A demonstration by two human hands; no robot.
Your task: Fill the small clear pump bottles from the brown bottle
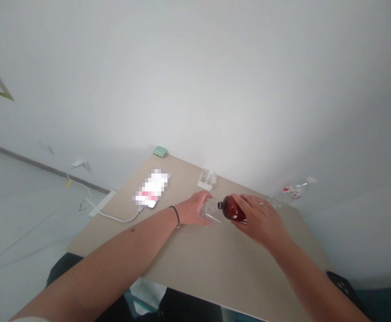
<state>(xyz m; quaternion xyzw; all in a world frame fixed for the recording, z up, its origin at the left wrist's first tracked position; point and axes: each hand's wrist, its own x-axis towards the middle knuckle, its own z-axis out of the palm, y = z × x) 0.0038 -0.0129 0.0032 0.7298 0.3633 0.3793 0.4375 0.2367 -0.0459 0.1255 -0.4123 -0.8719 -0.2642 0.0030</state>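
My left hand [195,209] is closed around a clear cup [212,212] low over the middle of the table. My right hand [258,217] grips a dark reddish-brown bottle [233,208]. The bottle is tipped on its side, and its dark, narrow neck points left at the cup's rim. Whether any liquid runs from it I cannot make out. Most of the bottle's far end is hidden by my right fingers.
On the beige table [182,264] are a phone [152,188] with a white cable [115,218], a small green case [160,151] and a clear package with a white base [206,181]. A clear labelled bottle [292,192] stands at the back right, beside the wall [215,89].
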